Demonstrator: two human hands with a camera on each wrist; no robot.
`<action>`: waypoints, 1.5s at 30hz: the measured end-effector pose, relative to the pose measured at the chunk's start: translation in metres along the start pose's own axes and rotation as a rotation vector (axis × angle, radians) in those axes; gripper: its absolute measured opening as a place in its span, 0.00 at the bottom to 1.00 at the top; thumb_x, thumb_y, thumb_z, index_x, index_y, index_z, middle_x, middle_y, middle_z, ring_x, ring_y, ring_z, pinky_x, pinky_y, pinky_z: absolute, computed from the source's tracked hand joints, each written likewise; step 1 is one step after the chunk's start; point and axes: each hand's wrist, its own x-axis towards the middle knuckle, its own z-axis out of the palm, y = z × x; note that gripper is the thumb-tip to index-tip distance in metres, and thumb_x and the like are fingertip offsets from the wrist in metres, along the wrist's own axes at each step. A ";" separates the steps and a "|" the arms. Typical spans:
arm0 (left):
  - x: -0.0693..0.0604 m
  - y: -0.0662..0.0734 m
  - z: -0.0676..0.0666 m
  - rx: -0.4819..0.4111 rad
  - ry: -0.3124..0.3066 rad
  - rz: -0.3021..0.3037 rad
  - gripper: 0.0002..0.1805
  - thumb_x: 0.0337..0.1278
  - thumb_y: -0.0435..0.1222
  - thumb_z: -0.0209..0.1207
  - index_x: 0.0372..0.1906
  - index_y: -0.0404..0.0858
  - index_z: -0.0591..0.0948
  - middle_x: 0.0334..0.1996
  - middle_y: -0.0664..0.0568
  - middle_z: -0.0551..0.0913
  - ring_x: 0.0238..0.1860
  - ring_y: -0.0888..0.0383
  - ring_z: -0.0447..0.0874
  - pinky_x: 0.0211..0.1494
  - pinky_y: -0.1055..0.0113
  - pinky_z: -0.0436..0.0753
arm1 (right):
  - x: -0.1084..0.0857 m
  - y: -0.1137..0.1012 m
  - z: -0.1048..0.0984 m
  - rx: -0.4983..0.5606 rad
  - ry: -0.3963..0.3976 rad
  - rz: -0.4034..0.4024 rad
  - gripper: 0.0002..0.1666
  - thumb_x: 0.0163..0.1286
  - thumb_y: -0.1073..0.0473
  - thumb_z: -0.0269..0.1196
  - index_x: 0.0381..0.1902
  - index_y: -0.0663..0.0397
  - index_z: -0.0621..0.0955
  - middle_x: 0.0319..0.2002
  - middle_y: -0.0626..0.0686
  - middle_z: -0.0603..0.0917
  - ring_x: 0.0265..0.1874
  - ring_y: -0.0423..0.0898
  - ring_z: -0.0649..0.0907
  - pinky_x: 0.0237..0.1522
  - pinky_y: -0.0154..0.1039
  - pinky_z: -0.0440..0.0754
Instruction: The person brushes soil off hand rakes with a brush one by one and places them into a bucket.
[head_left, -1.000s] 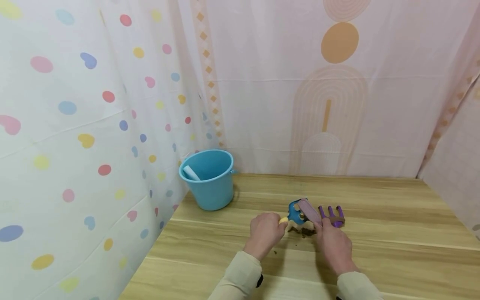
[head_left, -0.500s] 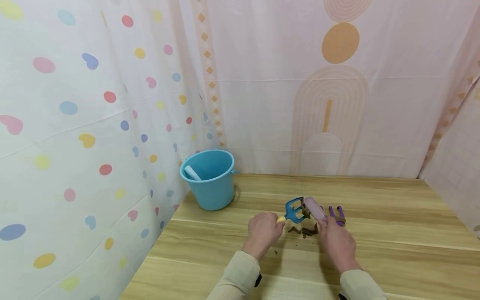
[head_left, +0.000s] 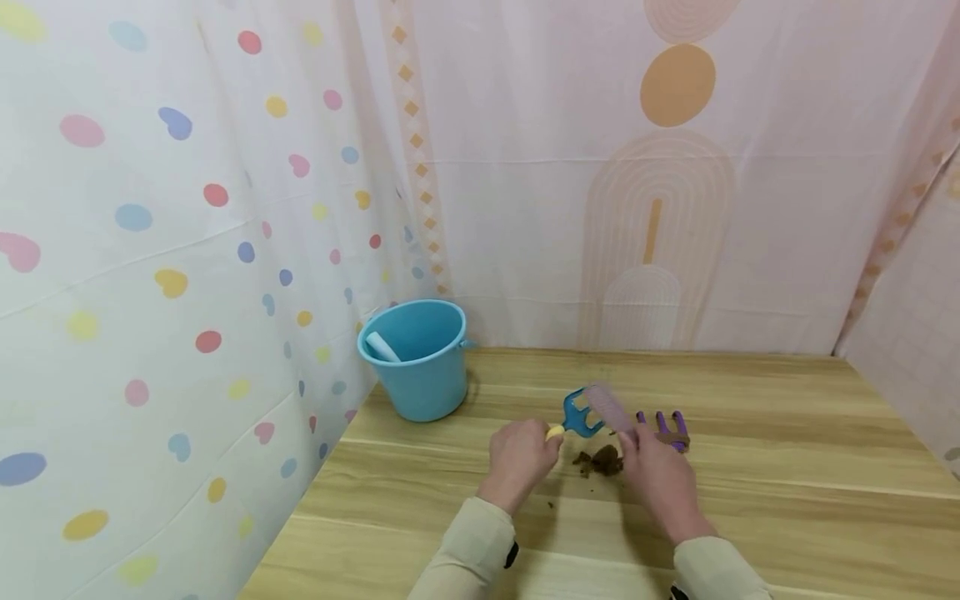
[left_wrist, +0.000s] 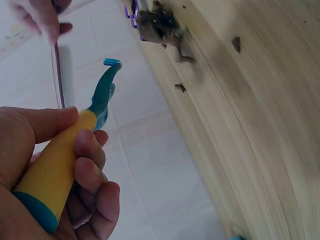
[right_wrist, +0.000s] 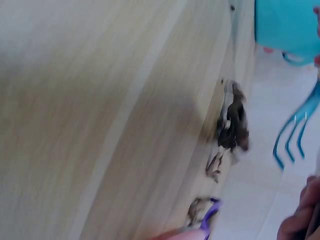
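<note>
My left hand (head_left: 520, 460) grips the yellow handle of a small blue garden hand fork (head_left: 576, 422), fingers wrapped round it in the left wrist view. Its tines stand raised above the table. My right hand (head_left: 660, 482) holds a flat, thin, pinkish tool with a textured face (head_left: 609, 408); its exact kind is unclear. In the head view this tool overlaps the fork's tines. Below them, between my hands, lies a clump of dark brown, mud-like pieces (head_left: 606, 460). A purple fork head (head_left: 678, 423), with brown stuff across it, rests just beyond my right hand.
A light blue bucket (head_left: 427, 392) stands at the table's back left, with a white rod-shaped piece (head_left: 382, 346) inside. Small brown crumbs lie on the wooden table (head_left: 810, 500). Curtains hang behind and to the left.
Brown pieces caught on the blue fork's tines have come off, and the clump on the table is bigger. The fork has shifted left and slightly up; the pinkish tool has swung left.
</note>
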 end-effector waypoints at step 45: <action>0.037 -0.083 -0.052 0.277 0.722 0.434 0.09 0.49 0.37 0.73 0.35 0.40 0.88 0.26 0.49 0.79 0.25 0.51 0.77 0.22 0.61 0.75 | -0.008 0.021 -0.025 0.002 0.009 0.250 0.22 0.78 0.51 0.50 0.47 0.70 0.74 0.29 0.69 0.80 0.22 0.58 0.78 0.20 0.51 0.72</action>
